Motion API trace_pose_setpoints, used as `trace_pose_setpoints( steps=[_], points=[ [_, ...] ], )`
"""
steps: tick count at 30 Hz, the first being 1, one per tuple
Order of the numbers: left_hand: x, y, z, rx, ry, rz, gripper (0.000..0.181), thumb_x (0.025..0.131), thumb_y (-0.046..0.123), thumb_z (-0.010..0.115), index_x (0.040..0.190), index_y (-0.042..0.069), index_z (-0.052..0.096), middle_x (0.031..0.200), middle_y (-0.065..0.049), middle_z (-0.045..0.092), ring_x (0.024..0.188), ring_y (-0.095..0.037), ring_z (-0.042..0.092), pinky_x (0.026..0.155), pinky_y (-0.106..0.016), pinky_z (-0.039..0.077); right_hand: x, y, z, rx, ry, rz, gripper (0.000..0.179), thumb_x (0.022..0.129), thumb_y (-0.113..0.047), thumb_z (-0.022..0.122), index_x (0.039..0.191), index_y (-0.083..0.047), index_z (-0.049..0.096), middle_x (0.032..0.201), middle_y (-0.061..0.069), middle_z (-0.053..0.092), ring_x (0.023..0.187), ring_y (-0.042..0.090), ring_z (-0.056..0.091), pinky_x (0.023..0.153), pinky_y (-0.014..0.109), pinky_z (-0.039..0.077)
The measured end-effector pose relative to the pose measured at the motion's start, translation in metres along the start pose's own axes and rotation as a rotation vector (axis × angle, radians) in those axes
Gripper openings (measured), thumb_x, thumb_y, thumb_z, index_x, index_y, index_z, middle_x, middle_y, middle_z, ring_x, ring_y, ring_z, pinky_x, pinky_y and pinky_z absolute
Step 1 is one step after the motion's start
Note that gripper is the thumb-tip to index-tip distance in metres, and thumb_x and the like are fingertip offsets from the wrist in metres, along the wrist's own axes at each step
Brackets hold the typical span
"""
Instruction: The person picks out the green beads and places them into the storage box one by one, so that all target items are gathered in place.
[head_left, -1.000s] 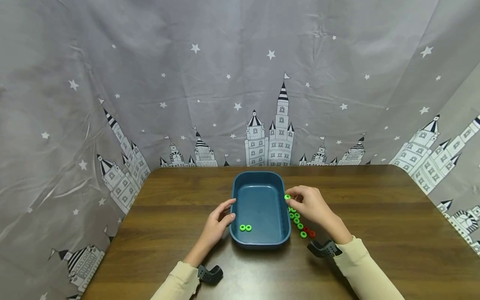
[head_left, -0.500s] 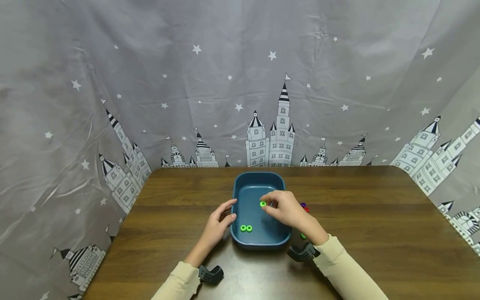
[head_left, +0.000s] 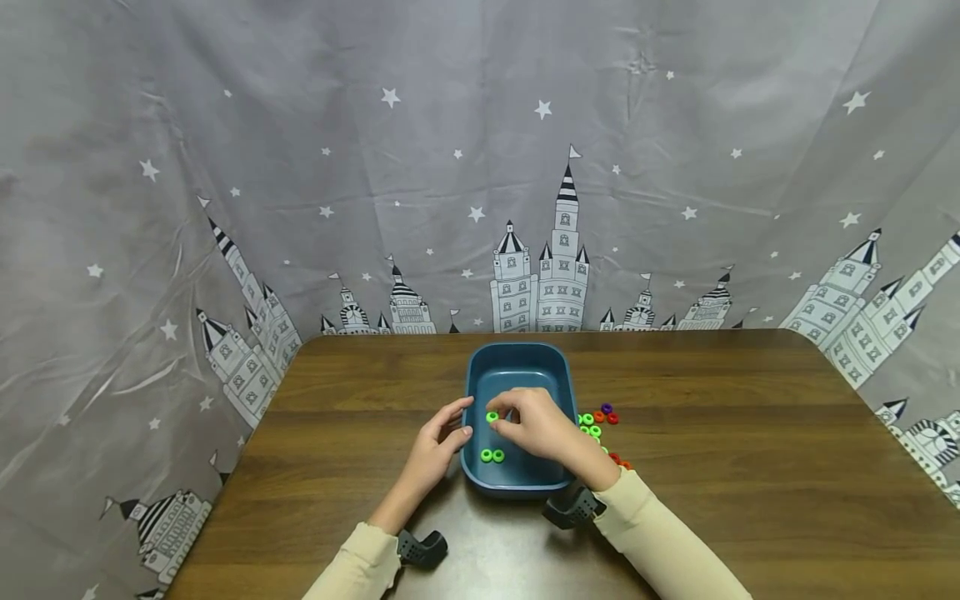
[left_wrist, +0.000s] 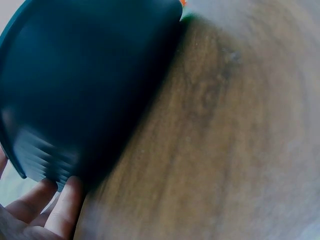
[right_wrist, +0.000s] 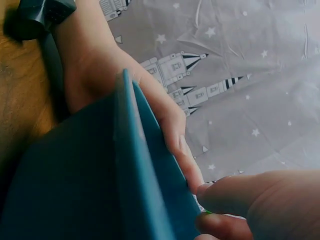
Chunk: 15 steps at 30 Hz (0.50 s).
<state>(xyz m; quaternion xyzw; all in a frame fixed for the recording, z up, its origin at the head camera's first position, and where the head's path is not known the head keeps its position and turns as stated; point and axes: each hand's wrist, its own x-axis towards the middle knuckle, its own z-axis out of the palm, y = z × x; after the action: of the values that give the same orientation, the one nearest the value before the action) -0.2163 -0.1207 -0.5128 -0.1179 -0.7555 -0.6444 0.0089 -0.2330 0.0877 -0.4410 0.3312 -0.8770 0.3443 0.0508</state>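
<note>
A dark blue plastic bin (head_left: 520, 486) stands on the wooden table. My left hand (head_left: 435, 442) rests against its left side, fingertips (left_wrist: 70, 195) touching the outer wall in the left wrist view. My right hand (head_left: 536, 423) reaches in over the bin and pinches a small bright green ring (head_left: 492, 417) between thumb and fingertips, near the bin's left side. Two more green rings, a left one (head_left: 486, 456) and a right one (head_left: 498, 456), lie side by side on the bin's floor at the front left. In the right wrist view the held ring is mostly hidden by fingers.
Right of the bin lie several loose rings: green rings (head_left: 595, 431) close to its wall, a purple ring (head_left: 607, 408), an orange ring (head_left: 598, 416) and red rings (head_left: 612, 418). A grey curtain (head_left: 675, 125) printed with castles and stars hangs behind the table (head_left: 750, 433).
My right hand has carried the green ring from beside the bin's right wall leftward over its inside. The left hand and the two rings in the bin have stayed put.
</note>
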Motion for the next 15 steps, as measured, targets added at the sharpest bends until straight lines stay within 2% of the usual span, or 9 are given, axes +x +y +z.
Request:
trace_pose_setpoints(
  steps=[7, 15],
  points=[
    [0.000, -0.001, -0.001, -0.012, -0.005, -0.003, 0.045, 0.099, 0.005, 0.058, 0.144, 0.001, 0.054, 0.145, -0.028, 0.055, 0.131, -0.046, 0.057, 0.095, -0.036, 0.057, 0.000, 0.007, 0.008, -0.017, -0.014, 0.025, 0.020, 0.088, -0.010, 0.074, 0.105, -0.001, 0.077, 0.087, 0.006, 0.075, 0.070, 0.007, 0.060, 0.062, 0.017, 0.046],
    [0.000, 0.001, 0.000, -0.011, -0.011, -0.003, 0.045, 0.099, 0.005, 0.058, 0.144, 0.001, 0.054, 0.145, -0.028, 0.055, 0.132, -0.046, 0.056, 0.095, -0.038, 0.057, -0.001, 0.012, 0.012, -0.038, -0.030, 0.043, 0.019, 0.088, -0.009, 0.074, 0.105, -0.001, 0.077, 0.089, 0.006, 0.076, 0.077, 0.014, 0.066, 0.067, 0.022, 0.050]
  ],
)
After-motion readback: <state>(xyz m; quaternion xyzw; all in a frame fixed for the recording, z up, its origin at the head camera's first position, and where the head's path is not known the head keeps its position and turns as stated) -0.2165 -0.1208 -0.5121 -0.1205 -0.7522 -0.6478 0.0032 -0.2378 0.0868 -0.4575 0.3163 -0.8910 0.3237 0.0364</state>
